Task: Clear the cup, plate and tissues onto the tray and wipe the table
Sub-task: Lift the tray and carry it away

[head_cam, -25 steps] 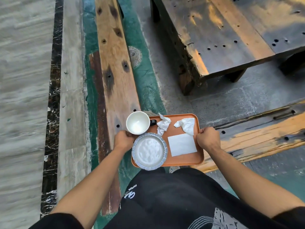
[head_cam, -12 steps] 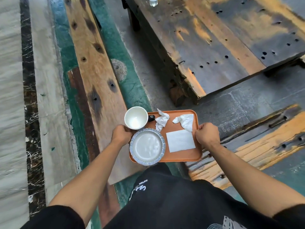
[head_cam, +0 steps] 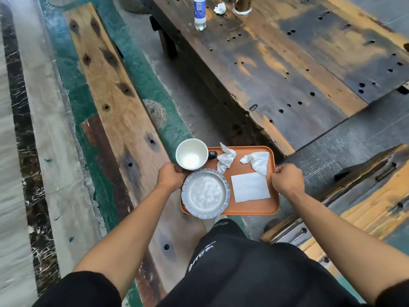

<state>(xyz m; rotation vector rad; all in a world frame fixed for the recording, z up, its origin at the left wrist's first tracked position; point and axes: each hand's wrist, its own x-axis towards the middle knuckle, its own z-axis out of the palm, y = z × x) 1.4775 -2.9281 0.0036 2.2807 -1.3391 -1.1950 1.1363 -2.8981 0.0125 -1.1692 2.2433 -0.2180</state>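
A: What is each grip doing?

B: The left hand is clenched on the left rim of the tray, beside the cup. The right hand is clenched on the right rim. The tray hangs in the air in front of the person's black shirt.

A: And what sits on the tray?

B: The cup stands in its far-left corner, the plate in its near-left corner, overhanging the rim a little. Two crumpled tissues lie along the tray's far edge, and a flat napkin lies at its right, just beside the plate.

A: What has changed in the last second?

B: The view has swung. Beyond the tray, far more of the table shows now, with a bottle, another crumpled tissue and a metal post base at its far end. The load on the tray has not shifted.

A: Meaning?

B: I judge the clearing mostly done, but that far tissue may still need collecting, and wiping is not started.
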